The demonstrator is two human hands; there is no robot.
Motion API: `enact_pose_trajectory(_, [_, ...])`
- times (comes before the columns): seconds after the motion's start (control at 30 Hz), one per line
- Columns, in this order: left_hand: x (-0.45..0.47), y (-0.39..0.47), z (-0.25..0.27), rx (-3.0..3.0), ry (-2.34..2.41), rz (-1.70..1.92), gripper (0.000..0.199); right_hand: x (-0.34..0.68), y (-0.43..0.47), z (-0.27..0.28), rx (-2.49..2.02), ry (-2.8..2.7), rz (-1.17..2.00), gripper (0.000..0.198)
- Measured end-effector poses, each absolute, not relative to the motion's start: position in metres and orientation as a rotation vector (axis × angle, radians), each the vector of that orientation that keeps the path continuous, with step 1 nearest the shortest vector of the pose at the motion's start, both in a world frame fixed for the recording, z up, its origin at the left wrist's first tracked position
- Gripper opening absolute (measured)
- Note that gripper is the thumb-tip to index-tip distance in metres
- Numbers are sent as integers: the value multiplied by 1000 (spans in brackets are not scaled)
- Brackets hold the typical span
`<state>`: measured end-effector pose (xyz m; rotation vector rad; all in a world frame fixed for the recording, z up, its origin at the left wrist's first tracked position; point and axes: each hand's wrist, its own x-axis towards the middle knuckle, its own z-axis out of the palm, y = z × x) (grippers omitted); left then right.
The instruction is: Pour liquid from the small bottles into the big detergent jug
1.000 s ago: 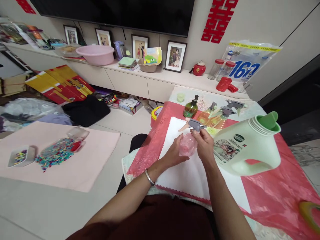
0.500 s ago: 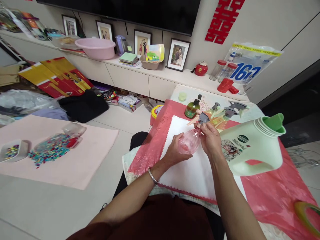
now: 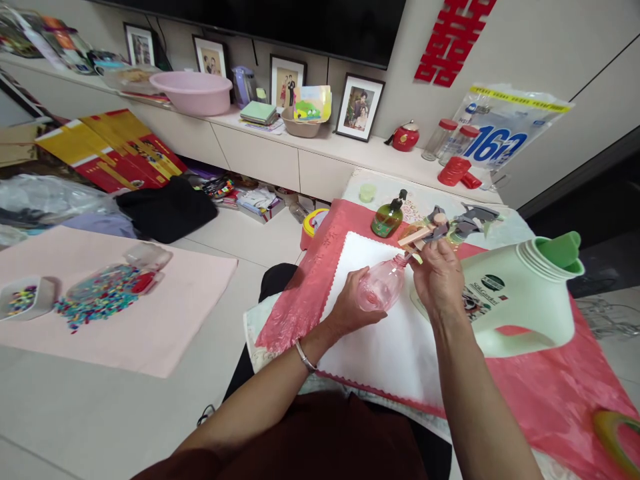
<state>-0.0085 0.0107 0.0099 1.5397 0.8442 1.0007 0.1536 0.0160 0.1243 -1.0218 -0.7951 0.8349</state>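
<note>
My left hand (image 3: pixel 354 300) is wrapped round a clear pink spray bottle (image 3: pixel 384 285), tilted above a white scalloped mat (image 3: pixel 373 360). The bottle's neck is uncovered at its upper right. In my right hand (image 3: pixel 441 277) is a grey and beige trigger sprayer head (image 3: pixel 438 232), pinched just beside the neck. A thin part of it shows near the opening; whether its tube is still inside, I cannot tell. Close to my right hand stands a large pale green jug (image 3: pixel 520 300) with a green cap (image 3: pixel 560 252). A green pump bottle (image 3: pixel 387 219) stands behind the mat.
Other trigger sprayers (image 3: pixel 473 220) are at the table's far side, partly hidden. A small green cup (image 3: pixel 367 193) is there too. Red plastic sheeting (image 3: pixel 550 387) covers much of the table, with a tape roll (image 3: pixel 617 437) at right. Colourful beads (image 3: pixel 100 300) lie on a pink-topped table.
My right hand has moved right with the sprayer head, which has come off the bottle's neck. My left hand keeps the bottle in nearly the same place.
</note>
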Motion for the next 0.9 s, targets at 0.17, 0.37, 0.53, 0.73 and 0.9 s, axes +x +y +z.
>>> enact_pose_trajectory(0.17, [-9, 13, 8, 1554, 816, 1017, 111, 153, 7, 108, -1033, -855, 805, 34])
enact_pose_trajectory(0.37, [-9, 12, 4, 1551, 796, 1054, 111, 159, -1, 89, -1100, -919, 830, 30])
enact_pose_trajectory(0.53, [-9, 12, 0, 1564, 762, 1079, 108, 164, -4, 85, -1150, -887, 815, 33])
enact_pose_trajectory(0.73, [-7, 13, -5, 1604, 772, 1095, 107, 162, -4, 95, -1207, -803, 858, 33])
enact_pose_trajectory(0.9, [-6, 13, -6, 1601, 808, 1078, 108, 158, -2, 102, -1226, -755, 894, 41])
